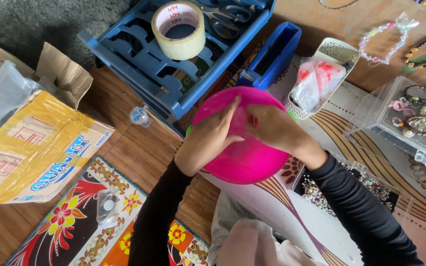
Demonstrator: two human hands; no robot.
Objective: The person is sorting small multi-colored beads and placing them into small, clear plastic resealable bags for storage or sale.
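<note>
A bright pink plastic bowl sits in the middle of the view, on a patterned mat. Both my hands are inside it. My left hand reaches in from the left with its fingers stretched toward the centre. My right hand comes in from the right, fingers curled together over something small that I cannot make out. The two hands' fingertips almost meet at the bowl's middle. Black sleeves cover both my forearms.
A blue plastic organiser carries a tape roll and scissors. A blue tape dispenser, a white basket with plastic bags, clear boxes of beads, bracelets and a cardboard box surround the bowl.
</note>
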